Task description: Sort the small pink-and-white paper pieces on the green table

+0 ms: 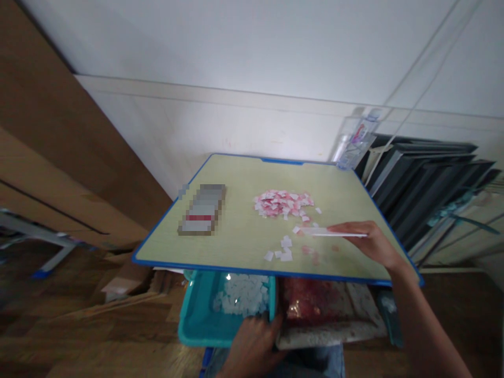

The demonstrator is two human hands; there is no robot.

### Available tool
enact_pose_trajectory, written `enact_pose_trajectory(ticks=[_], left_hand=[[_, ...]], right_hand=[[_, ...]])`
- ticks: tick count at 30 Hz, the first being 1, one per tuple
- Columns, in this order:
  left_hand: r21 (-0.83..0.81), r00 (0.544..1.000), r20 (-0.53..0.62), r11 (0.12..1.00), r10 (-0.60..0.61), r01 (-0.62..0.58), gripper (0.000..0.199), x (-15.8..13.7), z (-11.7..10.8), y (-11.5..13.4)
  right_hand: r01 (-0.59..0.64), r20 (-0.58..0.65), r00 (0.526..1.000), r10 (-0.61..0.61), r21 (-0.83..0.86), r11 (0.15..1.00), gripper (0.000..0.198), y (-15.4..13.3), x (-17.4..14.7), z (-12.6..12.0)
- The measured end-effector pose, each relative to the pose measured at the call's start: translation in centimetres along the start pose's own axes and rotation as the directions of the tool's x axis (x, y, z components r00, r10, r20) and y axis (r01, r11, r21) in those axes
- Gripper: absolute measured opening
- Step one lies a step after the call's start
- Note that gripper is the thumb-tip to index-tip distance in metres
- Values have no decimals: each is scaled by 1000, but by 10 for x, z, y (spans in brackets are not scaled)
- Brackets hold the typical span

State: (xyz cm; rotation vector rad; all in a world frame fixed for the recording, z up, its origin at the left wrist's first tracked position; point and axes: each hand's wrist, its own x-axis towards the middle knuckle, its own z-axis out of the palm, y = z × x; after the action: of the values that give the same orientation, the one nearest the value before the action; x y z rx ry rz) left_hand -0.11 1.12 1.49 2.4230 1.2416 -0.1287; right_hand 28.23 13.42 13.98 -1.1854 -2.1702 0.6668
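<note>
My right hand (364,239), over the right side of the yellow-green tabletop (232,210), is closed on a thin white flat strip (318,231). Its tip points left, close to a few loose pieces. Beyond the tip lies a heap of small pink-and-white squares (279,203). Several whitish squares (286,254) are scattered near the table's front edge. Below that edge, my left hand (255,338) grips the front right corner of a teal basin (187,320), its fingertips partly hidden. Inside the basin are many white pieces (244,294).
Beside the basin, a whitish tray (334,336) holds something red and glossy. A blurred-out rectangular object (202,210) lies on the tabletop's left. Clear plastic bottles (358,139) stand by the back right corner. Dark flat panels (429,178) lean at right; cardboard (129,278) lies left.
</note>
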Motion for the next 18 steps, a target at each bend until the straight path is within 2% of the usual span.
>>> enact_pose_trajectory(ticks=[5,10,13,18], left_hand=[[5,1000,-17,1000,1,-1,41,0,2,-1],[14,1000,1,1000,-8,8,42,0,0,0],[5,1000,23,1000,-7,7,39,0,-2,0],[-7,999,42,1000,-12,13,35,1,-5,1]], right_hand=[[128,107,987,-117,-101,987,30,2,11,10],[235,191,964,-187,-272,933,37,-10,18,15],[261,204,958,-203,-324,909,40,-18,18,14],[252,183,961,-205,-287,924,43,-20,17,11]])
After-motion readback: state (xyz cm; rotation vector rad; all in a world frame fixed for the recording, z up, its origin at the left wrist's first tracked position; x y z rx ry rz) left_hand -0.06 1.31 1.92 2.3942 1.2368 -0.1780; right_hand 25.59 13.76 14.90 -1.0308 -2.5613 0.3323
